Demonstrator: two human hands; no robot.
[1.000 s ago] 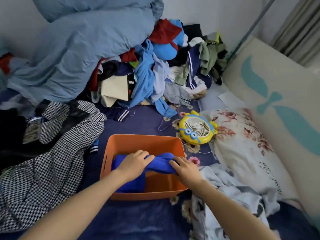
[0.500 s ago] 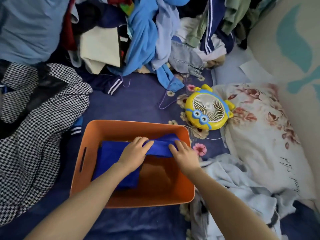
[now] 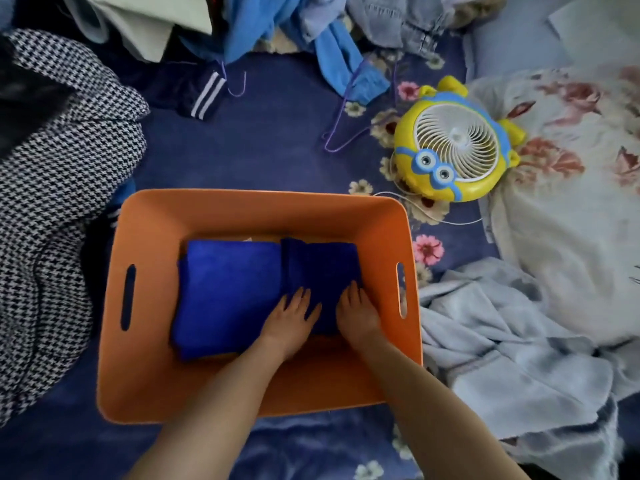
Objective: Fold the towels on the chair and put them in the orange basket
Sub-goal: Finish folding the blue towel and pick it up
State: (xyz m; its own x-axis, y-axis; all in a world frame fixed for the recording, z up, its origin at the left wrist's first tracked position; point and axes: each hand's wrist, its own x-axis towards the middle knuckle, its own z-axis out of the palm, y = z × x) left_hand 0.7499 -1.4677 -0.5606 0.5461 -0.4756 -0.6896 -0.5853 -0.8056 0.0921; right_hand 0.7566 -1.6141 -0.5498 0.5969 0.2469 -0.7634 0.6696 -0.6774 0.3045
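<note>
Both hands [image 3: 322,318] press folded blue towels [image 3: 228,292], hiding orange basket [image 3: 145,393] floor.

Bed [image 3: 277,150]: dark blue sheet, floral print. Orange basket [image 3: 242,216] sits flat on it, taken as landmark. Behind-right of the basket: yellow fan [image 3: 457,147] lying face up, its white cord [image 3: 433,216] trailing toward the basket's far right corner. Behind the basket: purple wire hanger [image 3: 341,133] and a heap of mixed clothes [image 3: 263,26]. Left of the basket, touching its side: black-and-white houndstooth garment [image 3: 52,202]. Right of the basket: crumpled pale blue cloth [image 3: 502,341]; beyond that, a floral pillow [image 3: 571,202].
</note>
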